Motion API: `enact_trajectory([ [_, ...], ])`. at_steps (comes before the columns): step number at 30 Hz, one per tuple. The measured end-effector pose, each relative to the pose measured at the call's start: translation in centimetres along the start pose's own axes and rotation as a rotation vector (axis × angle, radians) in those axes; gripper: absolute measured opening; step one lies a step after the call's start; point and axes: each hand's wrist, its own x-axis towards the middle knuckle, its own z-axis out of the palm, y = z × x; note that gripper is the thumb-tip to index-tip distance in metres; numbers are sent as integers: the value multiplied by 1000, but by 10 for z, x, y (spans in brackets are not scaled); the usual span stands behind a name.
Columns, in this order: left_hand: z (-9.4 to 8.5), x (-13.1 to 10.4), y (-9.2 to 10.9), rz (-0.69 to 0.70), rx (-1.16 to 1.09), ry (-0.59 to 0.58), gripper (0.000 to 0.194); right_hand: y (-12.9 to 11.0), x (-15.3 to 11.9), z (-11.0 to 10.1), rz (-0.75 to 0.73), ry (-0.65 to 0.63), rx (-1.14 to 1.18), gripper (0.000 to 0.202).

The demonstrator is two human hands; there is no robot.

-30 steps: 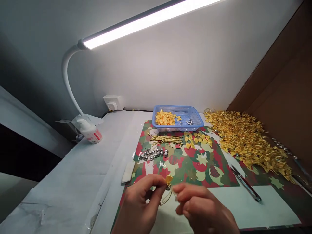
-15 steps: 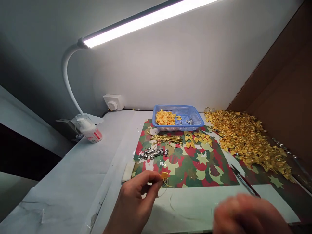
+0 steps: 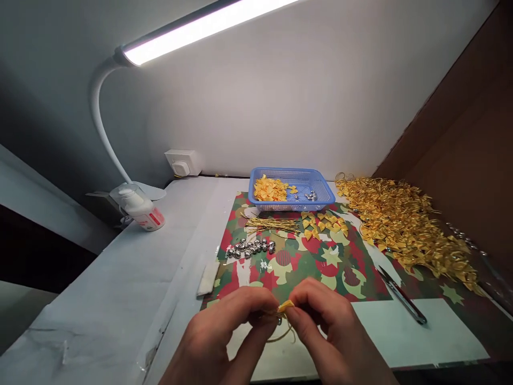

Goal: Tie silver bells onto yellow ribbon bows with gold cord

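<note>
Low at the front, a small yellow ribbon bow point(image 3: 286, 306) is pinched between the fingertips of both my hands. My left hand point(image 3: 224, 334) is closed on its left side, where a gold cord point(image 3: 285, 336) loops down. Thumb and forefinger of my right hand point(image 3: 332, 326) grip the bow's right side. Just under the bow hangs a silver bell point(image 3: 279, 321), partly hidden by the fingers. Beyond the hands lie several silver bells point(image 3: 250, 248), a bundle of gold cords point(image 3: 272, 224) and several loose yellow bows point(image 3: 324, 224) on a patterned sheet point(image 3: 304, 267).
A blue basket point(image 3: 292, 206) holds yellow bows and a few bells. Finished-looking gold bows point(image 3: 404, 230) are heaped at right. Tweezers point(image 3: 403, 297) lie on white paper point(image 3: 444, 331). A pump bottle point(image 3: 142, 211), a lamp point(image 3: 108, 128) and a white pad point(image 3: 208, 278) are at left.
My right hand has moved in from the lower right and now pinches the bow beside my left hand. The view has shifted slightly.
</note>
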Motion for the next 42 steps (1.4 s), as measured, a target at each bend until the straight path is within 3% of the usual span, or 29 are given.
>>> enact_trajectory([
  [3,2,-3,-6,-11,-52,80,26,0,0,2,77,-19,66,28],
  [6,5,-4,-10,31,-30,137,22,0,-1,4,67,16,77,28],
  [12,5,-1,-11,93,128,137,13,1,-2,5,43,61,20,24],
  [16,7,0,-13,93,116,141,13,3,-1,5,15,83,-11,23],
  [20,7,4,-9,-32,-18,108,11,4,1,5,1,86,-27,20],
  [25,3,11,1,-251,-315,-54,14,7,1,4,1,78,-8,18],
  [27,2,12,4,-328,-393,-66,14,8,1,4,-2,75,8,19],
  [32,1,13,0,-362,-442,-88,12,9,4,3,14,61,51,20],
  [37,3,13,-7,-344,-471,16,10,7,0,5,-25,170,173,16],
  [40,1,11,-9,-336,-386,80,8,-2,-12,4,-6,318,398,26],
  [42,0,11,-11,-287,-315,158,7,-11,-21,0,7,312,471,30],
])
